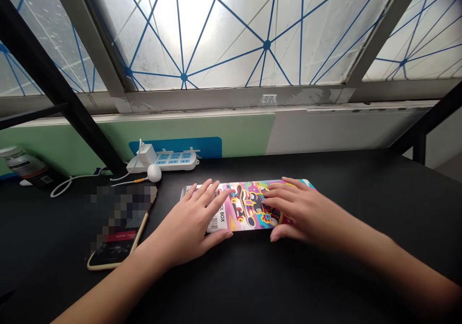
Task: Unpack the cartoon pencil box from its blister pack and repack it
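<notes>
A flat, brightly printed box (246, 203) with a cartoon picture and a barcode label lies on the black table (325, 276) in front of me. My left hand (193, 223) rests flat on its left end, fingers stretched out and thumb along the near edge. Over the right part of the box lies my right hand (298, 211), fingers spread and pointing left, thumb at the near edge. Neither hand is wrapped round anything.
A phone (121, 227) lies to the left of the box. Behind it are a white power strip (169, 160) with a plug and cable, a small white ball (154, 172), and a jar (21, 162) at far left. Black frame bars stand on both sides.
</notes>
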Tool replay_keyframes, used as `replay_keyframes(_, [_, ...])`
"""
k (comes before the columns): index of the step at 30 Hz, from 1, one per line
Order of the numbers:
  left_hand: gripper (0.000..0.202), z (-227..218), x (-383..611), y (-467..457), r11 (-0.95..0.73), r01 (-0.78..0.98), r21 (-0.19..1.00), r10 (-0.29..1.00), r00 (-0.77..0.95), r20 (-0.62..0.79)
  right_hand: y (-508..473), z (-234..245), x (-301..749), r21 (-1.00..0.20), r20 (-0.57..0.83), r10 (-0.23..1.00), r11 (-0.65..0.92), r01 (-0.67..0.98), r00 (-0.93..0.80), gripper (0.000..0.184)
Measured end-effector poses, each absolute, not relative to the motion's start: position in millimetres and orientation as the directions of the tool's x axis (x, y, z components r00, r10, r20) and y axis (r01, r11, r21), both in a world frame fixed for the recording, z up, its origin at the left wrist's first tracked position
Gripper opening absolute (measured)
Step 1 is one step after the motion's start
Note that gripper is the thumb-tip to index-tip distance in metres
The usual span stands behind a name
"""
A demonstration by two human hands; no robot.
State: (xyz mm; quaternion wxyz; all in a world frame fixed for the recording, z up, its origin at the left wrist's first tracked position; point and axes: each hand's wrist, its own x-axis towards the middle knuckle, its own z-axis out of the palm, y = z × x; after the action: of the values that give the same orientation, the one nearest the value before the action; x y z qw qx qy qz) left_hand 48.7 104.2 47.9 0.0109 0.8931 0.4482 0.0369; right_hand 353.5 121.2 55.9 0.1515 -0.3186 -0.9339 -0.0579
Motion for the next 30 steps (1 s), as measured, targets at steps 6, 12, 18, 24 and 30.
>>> replay_keyframes(6, [0.094, 36, 59, 101, -0.59, 0.802, 0.094, 0.807, 0.581, 0.107, 112, 29, 310, 0.046, 0.187, 0.508, 0.85, 0.524, -0.841, 0.093])
replay_keyframes(12, [0.092, 31, 57, 105, -0.558, 0.825, 0.091, 0.83, 0.556, 0.046, 112, 43, 331, -0.025, 0.1, 0.614, 0.788, 0.615, -0.783, 0.072])
replay_keyframes(18, [0.083, 41, 51, 105, -0.56, 0.827, 0.054, 0.829, 0.56, 0.015, 112, 54, 358, -0.024, 0.089, 0.691, 0.721, 0.692, -0.717, 0.062])
replay_keyframes(24, [0.08, 52, 48, 101, -0.518, 0.855, 0.001, 0.855, 0.518, -0.014, 107, 57, 340, 0.062, 0.172, 0.671, 0.723, 0.688, -0.721, 0.064])
replay_keyframes(30, [0.073, 61, 56, 96, -0.473, 0.876, -0.089, 0.88, 0.474, -0.017, 105, 56, 340, 0.102, 0.24, 0.672, 0.7, 0.707, -0.7, 0.069])
